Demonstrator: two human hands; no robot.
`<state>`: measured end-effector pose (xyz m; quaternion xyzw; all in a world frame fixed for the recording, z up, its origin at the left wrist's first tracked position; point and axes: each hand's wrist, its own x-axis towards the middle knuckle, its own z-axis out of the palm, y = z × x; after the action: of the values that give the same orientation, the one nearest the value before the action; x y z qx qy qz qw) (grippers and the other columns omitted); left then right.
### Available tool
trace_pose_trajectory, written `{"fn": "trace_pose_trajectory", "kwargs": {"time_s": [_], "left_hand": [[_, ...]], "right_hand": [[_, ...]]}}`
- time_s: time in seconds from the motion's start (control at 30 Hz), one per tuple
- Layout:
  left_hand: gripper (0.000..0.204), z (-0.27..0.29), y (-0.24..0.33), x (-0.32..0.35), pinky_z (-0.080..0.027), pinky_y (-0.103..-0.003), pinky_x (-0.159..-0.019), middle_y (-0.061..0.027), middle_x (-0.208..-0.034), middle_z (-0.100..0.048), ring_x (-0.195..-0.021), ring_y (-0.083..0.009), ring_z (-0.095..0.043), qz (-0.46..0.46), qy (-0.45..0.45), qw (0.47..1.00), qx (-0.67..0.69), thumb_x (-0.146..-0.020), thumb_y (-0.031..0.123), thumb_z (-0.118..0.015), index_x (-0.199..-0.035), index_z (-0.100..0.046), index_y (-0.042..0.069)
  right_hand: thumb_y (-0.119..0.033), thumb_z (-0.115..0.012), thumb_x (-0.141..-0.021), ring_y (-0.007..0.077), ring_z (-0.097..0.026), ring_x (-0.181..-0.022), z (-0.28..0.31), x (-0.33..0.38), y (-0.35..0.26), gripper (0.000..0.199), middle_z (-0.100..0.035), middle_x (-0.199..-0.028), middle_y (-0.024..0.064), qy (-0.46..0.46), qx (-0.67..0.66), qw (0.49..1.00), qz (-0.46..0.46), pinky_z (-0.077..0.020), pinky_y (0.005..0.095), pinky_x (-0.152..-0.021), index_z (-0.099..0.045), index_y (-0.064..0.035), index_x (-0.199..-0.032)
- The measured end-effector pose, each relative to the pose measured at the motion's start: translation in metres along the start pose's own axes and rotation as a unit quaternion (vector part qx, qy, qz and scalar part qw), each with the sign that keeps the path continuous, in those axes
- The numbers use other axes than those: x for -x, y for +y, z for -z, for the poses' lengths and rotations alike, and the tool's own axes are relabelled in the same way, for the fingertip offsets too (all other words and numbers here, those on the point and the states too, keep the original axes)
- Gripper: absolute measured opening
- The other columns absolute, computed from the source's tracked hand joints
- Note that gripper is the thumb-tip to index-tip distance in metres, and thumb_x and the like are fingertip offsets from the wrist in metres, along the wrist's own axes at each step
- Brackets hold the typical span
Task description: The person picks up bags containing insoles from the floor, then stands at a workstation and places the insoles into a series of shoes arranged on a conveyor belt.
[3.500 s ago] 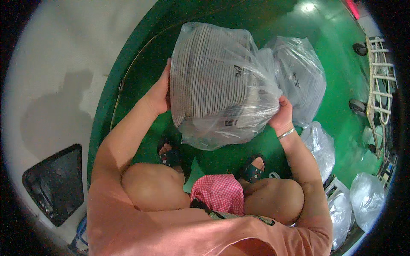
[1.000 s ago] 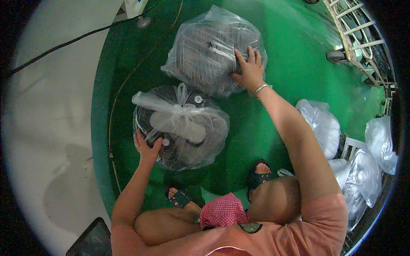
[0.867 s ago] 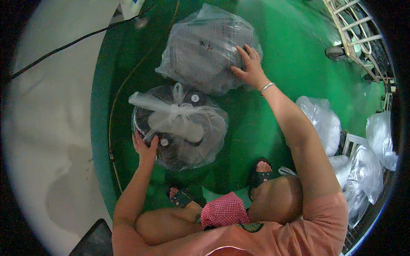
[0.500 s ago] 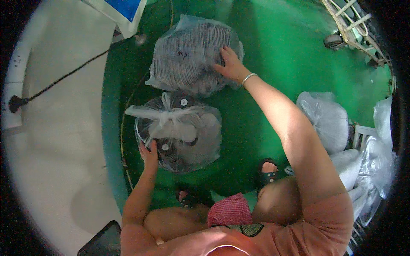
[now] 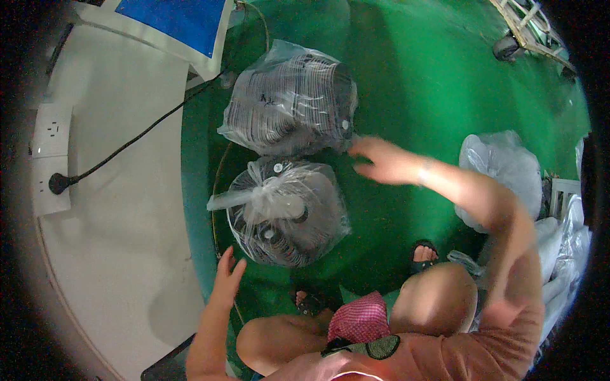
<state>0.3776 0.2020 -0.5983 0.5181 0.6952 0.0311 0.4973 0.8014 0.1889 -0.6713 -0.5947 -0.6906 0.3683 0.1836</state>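
Note:
Two clear plastic bags of stacked round fan grilles lie on the green floor. The far bag (image 5: pixel 289 101) lies on its side. The near bag (image 5: pixel 283 213) is tied in a knot at its top. My left hand (image 5: pixel 225 279) is open just below the near bag, apart from it. My right hand (image 5: pixel 381 162), blurred, is open to the right of both bags and touches neither. I am squatting, knees and sandalled feet below the bags.
A white wall (image 5: pixel 121 209) curves along the left with a socket strip (image 5: pixel 51 159) and a black cable (image 5: pixel 146 133). More filled plastic bags (image 5: pixel 502 168) lie at the right. A wheeled metal frame (image 5: pixel 527 25) stands at the top right.
Both bags have been set on the floor. My right hand has come off the far bag and drawn back to the right. My left hand has let go of the near bag.

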Motion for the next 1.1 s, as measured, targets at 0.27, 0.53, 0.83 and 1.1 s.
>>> {"fn": "trace_pose_trajectory", "kwargs": {"time_s": [0.27, 0.53, 0.83, 1.1], "left_hand": [[0.038, -0.015, 0.010, 0.162, -0.036, -0.047, -0.085, -0.0234, -0.110, -0.049, -0.100, -0.0399, -0.046, -0.202, 0.079, 0.900, -0.377, -0.083, 0.028, -0.049, -0.108, -0.050, -0.001], [0.040, -0.016, 0.027, 0.152, -0.040, -0.043, -0.081, -0.0204, -0.102, -0.053, -0.092, -0.0375, -0.051, -0.286, 0.128, 0.880, -0.356, -0.077, 0.026, -0.057, -0.105, -0.051, -0.001], [0.025, -0.009, 0.078, 0.169, -0.044, -0.039, -0.069, -0.0128, -0.080, -0.058, -0.080, -0.0307, -0.056, -0.207, -0.108, 0.938, -0.258, -0.068, 0.022, -0.058, -0.086, -0.058, 0.004], [0.026, 0.019, 0.114, 0.297, -0.045, -0.038, -0.070, -0.0111, -0.082, -0.059, -0.082, -0.0283, -0.057, -0.027, -0.149, 0.971, -0.183, -0.071, 0.025, -0.058, -0.089, -0.060, 0.007]], "right_hand": [[-0.028, -0.053, -0.074, 0.0182, -0.051, -0.092, 0.031, 0.174, -0.121, 0.013, -0.053, -0.089, 0.0066, -0.072, -0.063, 0.987, 0.126, -0.0381, 0.0395, -0.082, -0.055, -0.0200, -0.084], [-0.024, -0.059, -0.070, 0.0280, -0.049, -0.102, 0.029, 0.190, -0.121, 0.024, -0.053, -0.102, 0.0081, -0.060, -0.108, 0.982, 0.144, -0.0375, 0.0425, -0.088, -0.059, -0.0133, -0.092], [-0.025, -0.058, -0.073, 0.0247, -0.049, -0.102, 0.016, 0.242, -0.146, 0.027, -0.053, -0.111, 0.0033, -0.047, -0.213, 0.962, 0.165, -0.0426, 0.0388, -0.082, -0.060, -0.0142, -0.098], [-0.026, -0.050, -0.072, 0.0221, -0.050, -0.092, 0.058, 0.273, -0.219, 0.023, -0.056, -0.097, 0.0026, -0.204, 0.121, 0.971, 0.013, -0.0424, 0.0381, -0.070, -0.062, -0.0171, -0.090]]}}
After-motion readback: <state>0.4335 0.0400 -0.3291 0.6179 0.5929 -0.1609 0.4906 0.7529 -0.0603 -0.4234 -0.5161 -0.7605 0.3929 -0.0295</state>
